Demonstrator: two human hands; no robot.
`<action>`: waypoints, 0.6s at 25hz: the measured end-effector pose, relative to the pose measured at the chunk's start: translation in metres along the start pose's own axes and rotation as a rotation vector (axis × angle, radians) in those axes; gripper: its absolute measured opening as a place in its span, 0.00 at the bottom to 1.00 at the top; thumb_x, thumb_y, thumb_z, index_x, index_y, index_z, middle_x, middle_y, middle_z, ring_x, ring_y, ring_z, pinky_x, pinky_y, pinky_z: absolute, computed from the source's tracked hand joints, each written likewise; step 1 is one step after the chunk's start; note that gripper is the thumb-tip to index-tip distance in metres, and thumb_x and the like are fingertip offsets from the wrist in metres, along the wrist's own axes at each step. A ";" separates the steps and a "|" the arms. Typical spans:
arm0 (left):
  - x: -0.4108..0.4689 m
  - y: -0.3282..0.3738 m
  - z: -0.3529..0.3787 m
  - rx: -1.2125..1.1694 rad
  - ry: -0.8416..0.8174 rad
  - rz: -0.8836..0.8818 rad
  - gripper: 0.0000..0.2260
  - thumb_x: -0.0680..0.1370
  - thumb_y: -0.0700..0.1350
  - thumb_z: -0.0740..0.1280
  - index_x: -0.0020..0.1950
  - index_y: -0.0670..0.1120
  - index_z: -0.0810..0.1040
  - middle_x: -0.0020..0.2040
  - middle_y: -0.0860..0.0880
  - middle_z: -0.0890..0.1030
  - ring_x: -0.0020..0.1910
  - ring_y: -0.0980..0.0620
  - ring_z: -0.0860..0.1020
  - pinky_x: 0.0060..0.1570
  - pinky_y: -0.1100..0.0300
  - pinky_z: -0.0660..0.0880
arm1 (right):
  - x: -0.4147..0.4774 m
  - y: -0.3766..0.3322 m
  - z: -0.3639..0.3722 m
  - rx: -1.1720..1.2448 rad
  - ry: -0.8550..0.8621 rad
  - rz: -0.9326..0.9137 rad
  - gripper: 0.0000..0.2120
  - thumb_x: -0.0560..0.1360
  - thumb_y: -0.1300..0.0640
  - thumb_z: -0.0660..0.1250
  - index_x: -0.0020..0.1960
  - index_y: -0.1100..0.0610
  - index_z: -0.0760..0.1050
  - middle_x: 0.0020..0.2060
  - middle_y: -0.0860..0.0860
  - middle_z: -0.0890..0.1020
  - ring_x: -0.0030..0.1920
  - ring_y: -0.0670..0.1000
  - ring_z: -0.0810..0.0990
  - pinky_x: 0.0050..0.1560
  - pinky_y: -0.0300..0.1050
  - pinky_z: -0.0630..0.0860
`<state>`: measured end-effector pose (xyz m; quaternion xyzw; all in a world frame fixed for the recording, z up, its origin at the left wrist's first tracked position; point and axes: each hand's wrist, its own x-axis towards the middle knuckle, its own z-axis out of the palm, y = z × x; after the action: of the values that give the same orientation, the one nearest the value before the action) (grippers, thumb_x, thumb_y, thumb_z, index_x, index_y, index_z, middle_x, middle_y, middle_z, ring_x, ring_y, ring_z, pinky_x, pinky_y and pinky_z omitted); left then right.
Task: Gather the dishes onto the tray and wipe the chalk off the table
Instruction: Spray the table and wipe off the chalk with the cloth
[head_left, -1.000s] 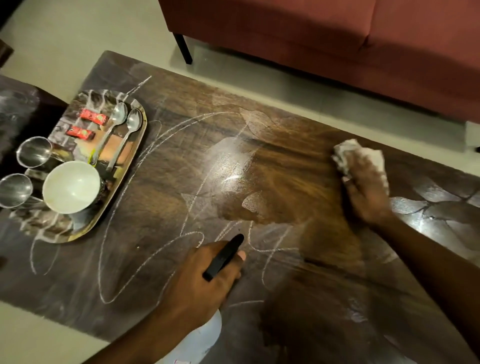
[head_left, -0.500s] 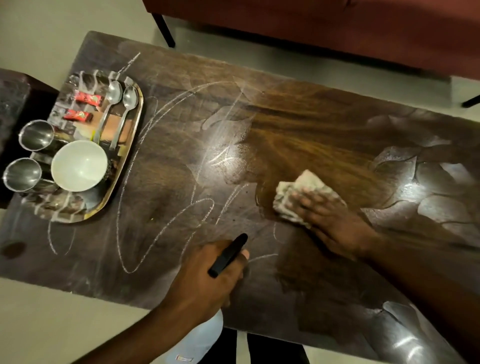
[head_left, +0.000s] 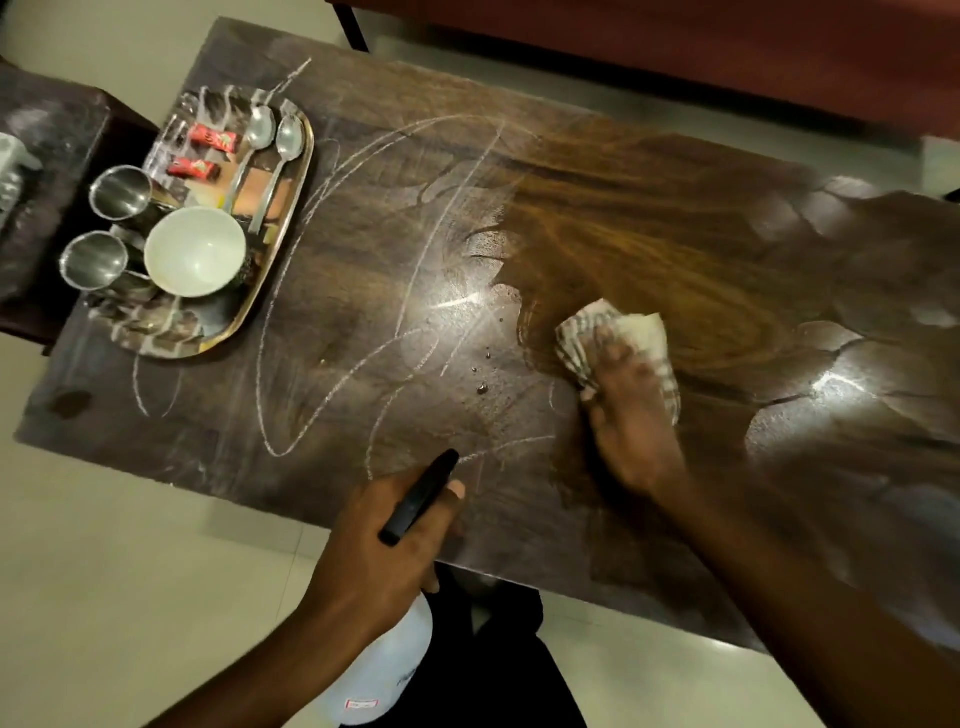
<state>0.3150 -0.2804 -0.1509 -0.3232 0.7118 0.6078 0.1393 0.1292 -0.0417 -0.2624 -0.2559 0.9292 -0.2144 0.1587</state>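
Observation:
My right hand (head_left: 631, 415) presses a crumpled white cloth (head_left: 644, 330) flat on the dark wooden table (head_left: 597, 197), at the edge of a wet, wiped patch. White chalk scribbles (head_left: 332, 384) still cover the table's left half. My left hand (head_left: 384, 551) grips a white spray bottle (head_left: 387, 670) with a black nozzle, held over the table's near edge. At the far left a metal tray (head_left: 298, 187) holds a white bowl (head_left: 195, 252), two steel cups (head_left: 120, 193), two spoons (head_left: 280, 156) and two red packets (head_left: 205, 151).
A red sofa (head_left: 675, 47) on a black leg runs along the far side. A dark side table (head_left: 41, 156) stands left of the tray. Pale floor tiles surround the table. Small droplets lie on the wood near the cloth.
My right hand has swept the cloth from the far right to the table's middle, then a little toward me. The view has tilted down. My left hand keeps the bottle in place.

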 end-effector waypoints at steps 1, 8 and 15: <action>-0.008 -0.001 -0.001 -0.031 -0.005 0.005 0.12 0.80 0.63 0.72 0.43 0.58 0.86 0.29 0.42 0.82 0.23 0.45 0.82 0.27 0.60 0.76 | -0.016 -0.005 0.007 -0.061 -0.117 -0.190 0.31 0.87 0.51 0.54 0.87 0.49 0.49 0.87 0.51 0.50 0.87 0.55 0.45 0.86 0.59 0.45; -0.053 -0.031 0.002 0.005 -0.031 0.058 0.27 0.76 0.65 0.68 0.39 0.40 0.79 0.31 0.34 0.78 0.25 0.38 0.79 0.28 0.60 0.75 | 0.002 0.057 -0.042 -0.142 -0.033 -0.075 0.30 0.85 0.53 0.55 0.86 0.50 0.54 0.86 0.56 0.56 0.86 0.61 0.53 0.85 0.60 0.48; -0.070 -0.045 -0.012 -0.036 -0.005 0.038 0.16 0.78 0.58 0.69 0.44 0.46 0.85 0.39 0.44 0.87 0.26 0.46 0.81 0.30 0.57 0.77 | 0.002 -0.109 0.060 -0.051 -0.086 -0.217 0.31 0.86 0.52 0.55 0.87 0.50 0.54 0.87 0.53 0.54 0.87 0.58 0.51 0.86 0.59 0.48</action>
<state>0.3985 -0.2741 -0.1417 -0.3108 0.7064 0.6239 0.1235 0.1962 -0.1467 -0.2617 -0.3680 0.8935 -0.1955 0.1675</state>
